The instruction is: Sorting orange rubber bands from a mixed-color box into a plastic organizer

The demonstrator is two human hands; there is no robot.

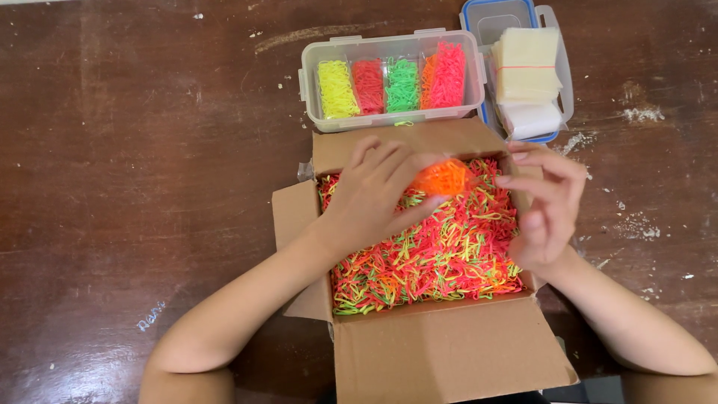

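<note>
Left hand [374, 194] pinches orange bands [444, 178] over box [449, 352] — right hand [546, 209] nr.

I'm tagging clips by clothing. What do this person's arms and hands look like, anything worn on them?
Both forearms are bare as far as the frame shows, with no sleeves. The left hand and right hand show no gloves, rings, watch or bracelets.

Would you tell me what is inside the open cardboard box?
The cardboard box holds a loose heap of mixed rubber bands in red, orange, yellow and green. The left hand covers part of the heap, and the box bottom is hidden.
</note>
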